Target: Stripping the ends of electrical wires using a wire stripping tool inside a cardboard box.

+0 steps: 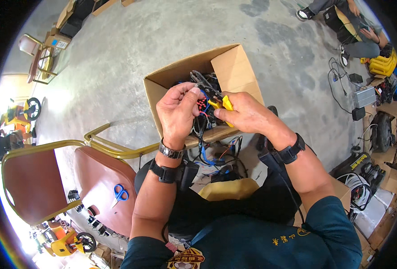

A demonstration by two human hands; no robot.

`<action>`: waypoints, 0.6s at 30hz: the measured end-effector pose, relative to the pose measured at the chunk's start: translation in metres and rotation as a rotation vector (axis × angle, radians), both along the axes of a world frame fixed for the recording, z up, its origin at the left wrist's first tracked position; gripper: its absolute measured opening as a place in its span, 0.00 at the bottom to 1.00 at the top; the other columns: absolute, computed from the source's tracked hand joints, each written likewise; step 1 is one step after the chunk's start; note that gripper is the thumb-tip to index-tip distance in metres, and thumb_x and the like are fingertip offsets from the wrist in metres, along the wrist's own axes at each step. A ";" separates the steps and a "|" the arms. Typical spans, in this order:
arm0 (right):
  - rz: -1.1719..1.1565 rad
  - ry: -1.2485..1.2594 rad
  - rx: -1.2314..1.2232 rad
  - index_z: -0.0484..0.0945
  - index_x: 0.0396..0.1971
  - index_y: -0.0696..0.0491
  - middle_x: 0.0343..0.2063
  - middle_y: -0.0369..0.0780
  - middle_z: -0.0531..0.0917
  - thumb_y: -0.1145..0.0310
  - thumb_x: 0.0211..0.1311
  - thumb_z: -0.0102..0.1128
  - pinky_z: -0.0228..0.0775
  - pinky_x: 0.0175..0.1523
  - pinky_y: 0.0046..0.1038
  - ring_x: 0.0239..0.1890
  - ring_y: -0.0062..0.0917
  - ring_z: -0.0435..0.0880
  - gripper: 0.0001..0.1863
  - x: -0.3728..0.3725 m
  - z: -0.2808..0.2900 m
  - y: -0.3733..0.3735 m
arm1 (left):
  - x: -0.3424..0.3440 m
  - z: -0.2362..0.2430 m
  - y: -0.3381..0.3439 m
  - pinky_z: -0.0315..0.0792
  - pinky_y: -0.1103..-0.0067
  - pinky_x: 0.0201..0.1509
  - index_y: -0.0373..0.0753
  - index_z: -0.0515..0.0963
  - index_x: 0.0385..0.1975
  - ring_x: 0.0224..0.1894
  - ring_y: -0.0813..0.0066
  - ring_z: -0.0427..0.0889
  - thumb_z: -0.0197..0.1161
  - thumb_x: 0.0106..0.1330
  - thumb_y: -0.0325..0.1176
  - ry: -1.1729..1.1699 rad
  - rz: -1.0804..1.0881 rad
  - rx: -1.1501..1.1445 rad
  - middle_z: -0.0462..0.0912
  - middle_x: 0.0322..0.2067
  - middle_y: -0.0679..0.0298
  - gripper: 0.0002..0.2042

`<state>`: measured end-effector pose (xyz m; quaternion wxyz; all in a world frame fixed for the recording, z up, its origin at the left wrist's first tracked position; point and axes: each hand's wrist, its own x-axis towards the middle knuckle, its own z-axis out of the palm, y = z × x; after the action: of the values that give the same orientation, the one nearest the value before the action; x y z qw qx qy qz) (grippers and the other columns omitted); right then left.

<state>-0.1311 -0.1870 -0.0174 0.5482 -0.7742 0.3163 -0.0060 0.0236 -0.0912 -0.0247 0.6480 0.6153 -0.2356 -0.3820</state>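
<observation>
Right hand (247, 113) grasping a yellow-handled tool (227, 103), held over an open cardboard box (236, 67) containing tangled wires (201, 106). Left hand (177, 109) near the tool, thumb and fingertips drawn together; what they pinch cannot be told. Blue-handled scissors (121, 193) lie on the chair seat (93, 175).

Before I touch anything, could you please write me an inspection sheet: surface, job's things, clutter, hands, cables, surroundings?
Surface: gray concrete floor, darker patches.
Job's things: yellow-handled tool over an open cardboard box.
Clutter: blue-handled scissors on a brown chair seat.
Hands: right hand grips the tool; left hand is pinched together, what it holds unclear.
Cables: tangled cables inside the box and below its near edge.
Surroundings: another person, upper right; yellow wheeled machine, lower left.
</observation>
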 end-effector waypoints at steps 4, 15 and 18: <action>-0.036 -0.054 -0.058 0.75 0.34 0.59 0.28 0.51 0.81 0.61 0.57 0.61 0.69 0.38 0.40 0.34 0.48 0.79 0.15 -0.001 -0.007 -0.001 | 0.002 0.001 -0.001 0.65 0.88 0.21 0.32 0.78 0.36 0.17 0.86 0.72 0.59 0.64 0.26 -0.015 0.006 0.036 0.81 0.23 0.64 0.05; -0.048 -0.271 -0.791 0.75 0.36 0.54 0.31 0.42 0.78 0.69 0.47 0.66 0.69 0.41 0.38 0.37 0.39 0.76 0.15 -0.001 -0.001 -0.005 | 0.008 0.004 0.000 0.62 0.89 0.19 0.34 0.79 0.28 0.16 0.86 0.70 0.58 0.60 0.24 -0.003 0.006 0.170 0.78 0.19 0.67 0.03; -0.036 -0.246 -0.855 0.75 0.36 0.54 0.30 0.42 0.78 0.70 0.46 0.66 0.69 0.40 0.39 0.36 0.39 0.76 0.15 0.000 0.000 -0.007 | 0.008 0.000 0.001 0.62 0.89 0.19 0.34 0.79 0.28 0.16 0.86 0.70 0.59 0.60 0.23 0.057 0.011 0.122 0.78 0.19 0.67 0.03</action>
<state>-0.1313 -0.1939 -0.0171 0.2122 -0.9191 0.2313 -0.2380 0.0313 -0.0902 -0.0243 0.6179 0.6439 -0.1899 -0.4094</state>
